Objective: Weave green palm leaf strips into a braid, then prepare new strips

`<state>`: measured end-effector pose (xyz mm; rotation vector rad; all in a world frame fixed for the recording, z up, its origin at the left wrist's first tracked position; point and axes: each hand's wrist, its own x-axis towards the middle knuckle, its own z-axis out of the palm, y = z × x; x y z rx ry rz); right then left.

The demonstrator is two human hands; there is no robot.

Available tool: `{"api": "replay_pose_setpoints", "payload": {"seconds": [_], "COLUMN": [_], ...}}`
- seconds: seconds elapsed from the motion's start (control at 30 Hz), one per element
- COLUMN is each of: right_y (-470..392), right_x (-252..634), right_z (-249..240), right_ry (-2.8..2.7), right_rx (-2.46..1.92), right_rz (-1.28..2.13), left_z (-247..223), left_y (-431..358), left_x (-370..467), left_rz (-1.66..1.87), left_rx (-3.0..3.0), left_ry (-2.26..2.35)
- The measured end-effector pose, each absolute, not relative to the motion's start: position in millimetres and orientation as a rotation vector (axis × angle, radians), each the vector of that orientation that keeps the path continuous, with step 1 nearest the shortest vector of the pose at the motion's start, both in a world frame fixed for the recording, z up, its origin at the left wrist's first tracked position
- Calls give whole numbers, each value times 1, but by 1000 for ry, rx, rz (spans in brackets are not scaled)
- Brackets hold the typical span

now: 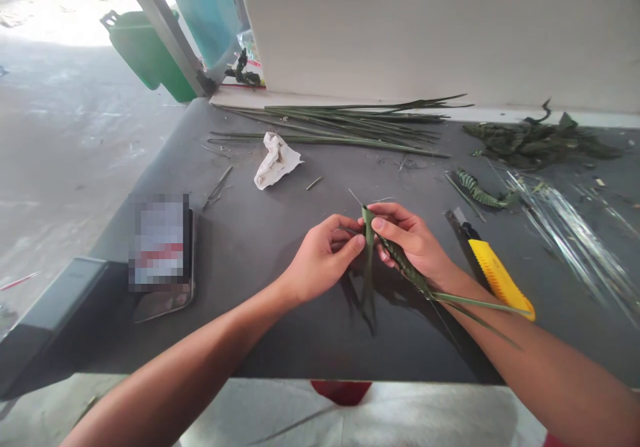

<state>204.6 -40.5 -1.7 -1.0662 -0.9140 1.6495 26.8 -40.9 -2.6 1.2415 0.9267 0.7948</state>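
A woven green leaf piece (406, 264) is held over the dark table (280, 340), slanting down to the right, with long leaf ends trailing past my right wrist. My right hand (413, 240) is closed round its upper part, the thumb on top near the fold. Beside it, my left hand (325, 254) pinches a flat green strip (369, 234) that hangs from the top of the piece. A thin wire-like tip sticks out up and to the left of the fold.
Long green leaves (350, 130) lie along the back, near a crumpled tissue (277, 160). To the right are a yellow cutter (500, 277), a finished-looking woven piece (480, 190), clear sticks (570, 227) and a dark leaf pile (545, 140). A phone (173, 297) lies left.
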Motion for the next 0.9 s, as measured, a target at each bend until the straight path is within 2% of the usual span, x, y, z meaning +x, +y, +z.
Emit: {"api": "replay_pose_setpoints", "payload": {"seconds": [0.2, 0.33, 0.47, 0.63, 0.9], "right_y": [-41, -41, -40, -39, -41], "right_x": [204, 202, 201, 201, 200], "right_z": [-4, -4, -1, -1, -6], "right_ry": [-914, -914, -920, -917, -990], "right_rx": [-1046, -1064, -1095, -1134, -1164], "right_rz": [1669, 1665, 1650, 1584, 1505], "left_z": [-8, -12, -12, -6, -3], "left_y": [-45, -48, -50, -51, -47], "left_x": [26, 28, 31, 28, 25], "left_rz": [985, 1060, 1007, 1075, 865], "left_rx": [1600, 1583, 1474, 1631, 1418], "left_ry": [1156, 1142, 1092, 1245, 1064]}}
